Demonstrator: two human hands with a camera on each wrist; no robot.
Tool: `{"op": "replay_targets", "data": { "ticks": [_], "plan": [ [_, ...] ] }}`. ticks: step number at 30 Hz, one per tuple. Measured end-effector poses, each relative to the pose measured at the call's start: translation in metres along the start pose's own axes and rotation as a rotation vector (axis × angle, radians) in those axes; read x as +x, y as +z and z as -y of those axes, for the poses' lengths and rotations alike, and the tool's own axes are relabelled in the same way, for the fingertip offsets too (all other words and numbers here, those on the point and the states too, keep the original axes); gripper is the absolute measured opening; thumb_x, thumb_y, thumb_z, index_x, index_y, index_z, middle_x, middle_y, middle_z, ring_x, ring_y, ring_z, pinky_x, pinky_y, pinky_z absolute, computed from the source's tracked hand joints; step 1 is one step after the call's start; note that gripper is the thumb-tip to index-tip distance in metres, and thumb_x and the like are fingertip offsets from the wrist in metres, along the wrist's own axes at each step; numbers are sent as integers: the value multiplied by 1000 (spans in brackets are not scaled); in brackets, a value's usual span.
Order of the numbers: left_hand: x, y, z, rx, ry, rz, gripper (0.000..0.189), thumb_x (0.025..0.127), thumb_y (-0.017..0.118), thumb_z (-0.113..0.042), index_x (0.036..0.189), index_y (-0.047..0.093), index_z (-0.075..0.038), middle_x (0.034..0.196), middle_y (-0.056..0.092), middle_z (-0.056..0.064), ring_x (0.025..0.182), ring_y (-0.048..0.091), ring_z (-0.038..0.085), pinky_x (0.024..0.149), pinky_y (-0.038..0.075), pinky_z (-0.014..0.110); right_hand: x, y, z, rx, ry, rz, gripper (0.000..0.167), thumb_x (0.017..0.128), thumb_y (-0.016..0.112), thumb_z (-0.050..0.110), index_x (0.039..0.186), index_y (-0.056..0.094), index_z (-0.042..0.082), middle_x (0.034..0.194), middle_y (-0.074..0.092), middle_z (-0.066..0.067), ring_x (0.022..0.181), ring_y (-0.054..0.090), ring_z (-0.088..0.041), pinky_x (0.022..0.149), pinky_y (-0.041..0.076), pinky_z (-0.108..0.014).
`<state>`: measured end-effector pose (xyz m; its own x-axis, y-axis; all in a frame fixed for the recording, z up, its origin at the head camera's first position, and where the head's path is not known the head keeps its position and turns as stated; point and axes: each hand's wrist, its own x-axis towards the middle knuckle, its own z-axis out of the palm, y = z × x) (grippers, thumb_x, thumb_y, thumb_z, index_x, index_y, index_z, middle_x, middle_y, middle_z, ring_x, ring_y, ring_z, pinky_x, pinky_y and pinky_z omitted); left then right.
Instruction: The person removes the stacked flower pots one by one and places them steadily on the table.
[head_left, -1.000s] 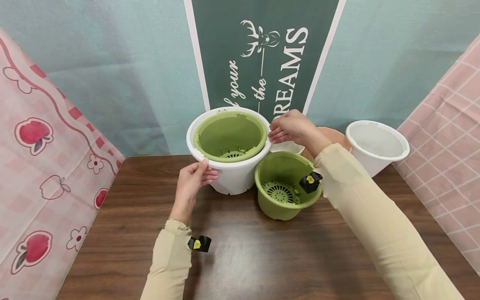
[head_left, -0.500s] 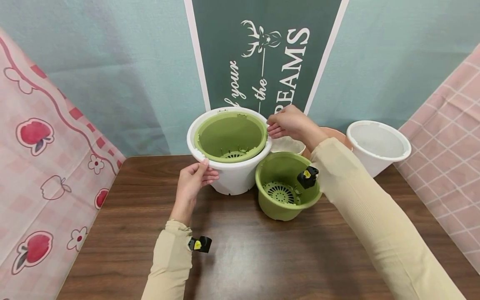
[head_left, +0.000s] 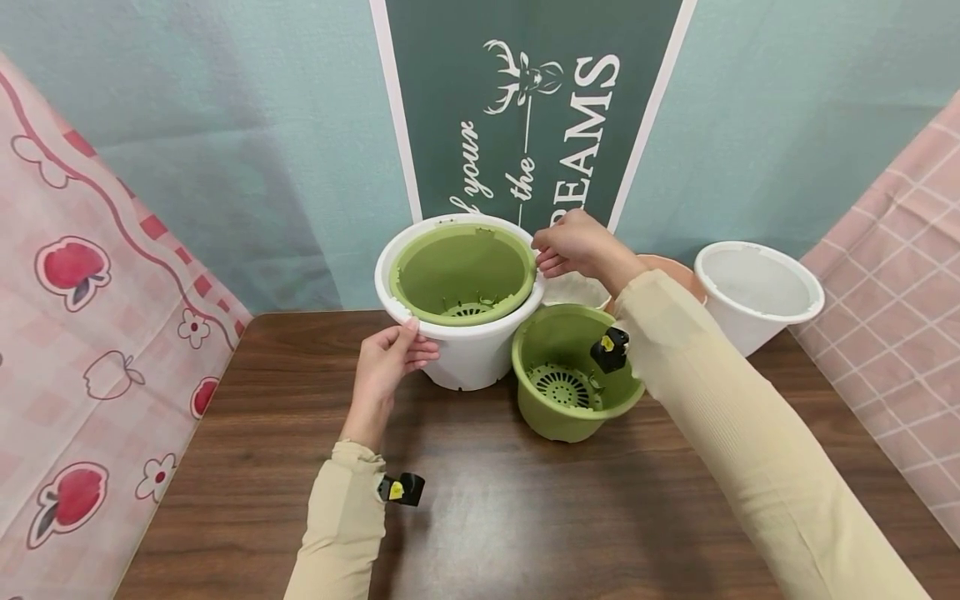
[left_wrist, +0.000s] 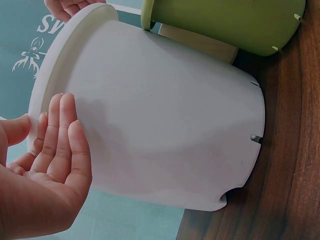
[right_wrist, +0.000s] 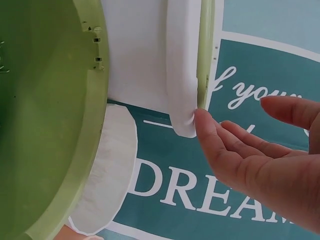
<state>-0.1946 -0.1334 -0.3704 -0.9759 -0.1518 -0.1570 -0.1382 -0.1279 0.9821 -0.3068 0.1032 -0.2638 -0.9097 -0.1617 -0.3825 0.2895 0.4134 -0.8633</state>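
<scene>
While the green pot (head_left: 463,265) sits nested inside the white pot (head_left: 472,358) on the tabletop (head_left: 480,525), even, light pressure from both sides should keep the pair steady. The left hand (head_left: 386,357) pinches the white rim between thumb and fingers; the right hand (head_left: 576,244), its grip loose, touches the opposite side with straight fingers, thumb apart. A second green pot (head_left: 573,371) stands just beside, so sideways pushes seem risky.

Wood-grain bench (head_left: 525,517); blue cloth (head_left: 217,125) behind bench, fruit-print cloth (head_left: 112,258) to its left, pink grid cloth (head_left: 892,333) to its right.
</scene>
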Motion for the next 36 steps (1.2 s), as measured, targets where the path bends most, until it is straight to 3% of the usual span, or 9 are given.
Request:
{"op": "replay_targets", "data": {
  "ticks": [6,14,21,36],
  "plan": [
    [0,0,1,2,-1,6,31,94,53,-23,89,56,8,69,66,4,64,65,12,68,54,31,2,0,1,-4,7,-1,11,90,47,8,91,46,-3,88,51,-16,56,57,-13,67,54,-28],
    [2,-1,2,3,2,5,32,94,53,-24,88,57,7,69,66,5,64,65,12,67,54,30,3,0,-1,49,4,-4,24,90,48,8,105,47,-10,76,56,-12,53,58,-11,63,54,-25],
    [2,-1,1,-11,2,4,32,94,53,-24,88,56,7,68,66,4,63,65,12,64,54,27,4,0,-3,136,-2,-9,14,89,47,4,96,49,-9,63,57,-9,49,58,-11,59,53,-23],
    [2,2,0,-14,-3,-6,31,94,53,-23,87,56,7,66,66,3,62,65,11,64,54,27,6,-1,-4,177,7,-12,13,89,46,-2,98,47,-11,62,56,-9,49,57,-10,58,53,-21]
  ]
}}
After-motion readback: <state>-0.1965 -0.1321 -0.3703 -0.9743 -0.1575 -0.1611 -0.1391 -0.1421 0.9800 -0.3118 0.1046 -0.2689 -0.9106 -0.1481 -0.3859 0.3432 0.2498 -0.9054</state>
